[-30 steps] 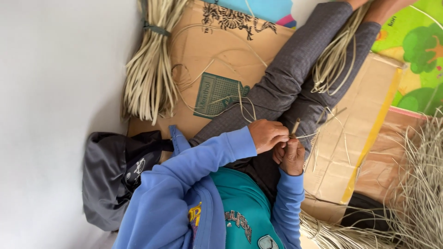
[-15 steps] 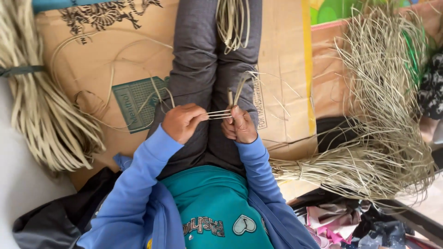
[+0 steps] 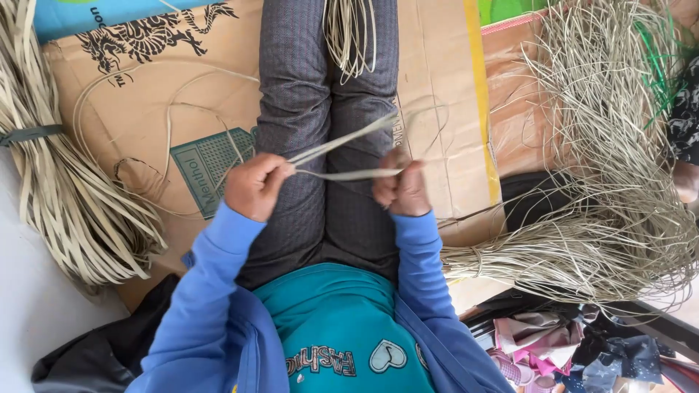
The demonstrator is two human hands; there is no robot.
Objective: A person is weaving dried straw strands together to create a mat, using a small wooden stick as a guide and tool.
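Pale fibre strips (image 3: 342, 164) run taut between both hands above the lap. Left hand (image 3: 255, 185) is raised, wrist bent, with its grip pinched shut on the strip ends at thumb and forefinger. Right hand (image 3: 399, 188) is fisted, its grip clamped on the same strips. Grey trousers (image 3: 313, 94) lie beneath, on flattened cardboard (image 3: 145, 94). A tied bundle of strips (image 3: 58, 182) lies left; loose fibres (image 3: 604, 145) lie right.

Bright, even daylight with soft, faint shadows; no glare; focus sharp throughout, slight stretching toward the edges.
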